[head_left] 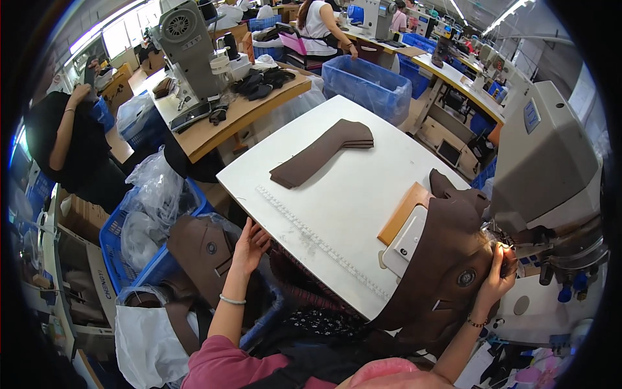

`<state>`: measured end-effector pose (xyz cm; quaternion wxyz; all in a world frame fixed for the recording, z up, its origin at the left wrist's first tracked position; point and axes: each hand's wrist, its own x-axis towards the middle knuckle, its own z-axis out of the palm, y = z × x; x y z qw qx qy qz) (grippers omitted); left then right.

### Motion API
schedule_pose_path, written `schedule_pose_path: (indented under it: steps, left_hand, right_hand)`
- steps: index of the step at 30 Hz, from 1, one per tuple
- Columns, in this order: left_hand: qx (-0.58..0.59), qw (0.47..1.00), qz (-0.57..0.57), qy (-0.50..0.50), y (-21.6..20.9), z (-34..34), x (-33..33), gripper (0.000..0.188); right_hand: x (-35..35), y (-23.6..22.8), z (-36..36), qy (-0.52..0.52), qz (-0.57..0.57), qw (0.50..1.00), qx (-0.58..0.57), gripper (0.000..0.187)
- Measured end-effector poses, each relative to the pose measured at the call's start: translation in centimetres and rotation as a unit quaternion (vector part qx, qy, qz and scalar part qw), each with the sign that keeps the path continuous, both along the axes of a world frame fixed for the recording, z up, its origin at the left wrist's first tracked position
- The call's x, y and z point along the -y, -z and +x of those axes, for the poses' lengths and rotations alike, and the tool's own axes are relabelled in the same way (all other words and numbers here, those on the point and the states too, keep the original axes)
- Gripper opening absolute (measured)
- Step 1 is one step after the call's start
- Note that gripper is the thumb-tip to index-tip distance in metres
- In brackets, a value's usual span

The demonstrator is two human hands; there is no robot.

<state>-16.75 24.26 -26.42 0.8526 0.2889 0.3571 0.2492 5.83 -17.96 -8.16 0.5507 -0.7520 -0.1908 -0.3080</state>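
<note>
1. we take the white table [363, 194] as our landmark; a ruled scale [324, 245] runs beside its near left edge.
2. our left hand [251, 245] is at that near left edge of the table, its thumb apart from the loosely bent fingers, and we see nothing held between them.
3. our right hand [504, 262] is off the table's right side, fingers bent close together at the border of a large brown piece [447, 243]; we cannot tell whether they pinch it.
4. that brown piece covers the table's right corner and spills over its near right edge, bearing a round emblem [466, 277].
5. on the table, just left of the piece, we find a wooden block [403, 212] and a white plate [407, 241] touching it.
6. a stack of brown strips [324, 154] lies on the table's far half, well apart from both hands.
7. a grey sewing machine [551, 155] stands right of the table.
8. left of the table we see a blue basket [115, 249] with clear plastic bags [155, 188].
</note>
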Motion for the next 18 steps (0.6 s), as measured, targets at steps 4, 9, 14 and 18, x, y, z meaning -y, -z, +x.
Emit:
schedule_pose_path:
  steps: [4, 9, 14, 18]
  left_hand:
    - [0.030, 0.997, 0.013, 0.067, 0.6, -0.2, -0.6, 0.055]
    - [-0.042, 0.997, 0.056, 0.024, 1.5, -2.0, 0.0, 0.040]
    - [-0.192, 0.972, 0.117, 0.067, -1.6, -6.9, 0.0, 0.043]
    - [-0.276, 0.937, 0.158, 0.148, -5.1, -11.4, -1.7, 0.043]
  right_hand:
    - [0.6, -0.4, 0.1, 0.027, -0.018, 0.999, 0.024, 0.014]
    - [0.5, 0.3, 0.3, -0.009, -0.005, 1.000, 0.002, 0.015]
    - [0.0, 0.5, 0.6, -0.001, -0.028, 0.999, 0.034, 0.014]
    - [-0.8, -0.5, 0.5, 0.024, -0.011, 0.999, 0.025, 0.018]
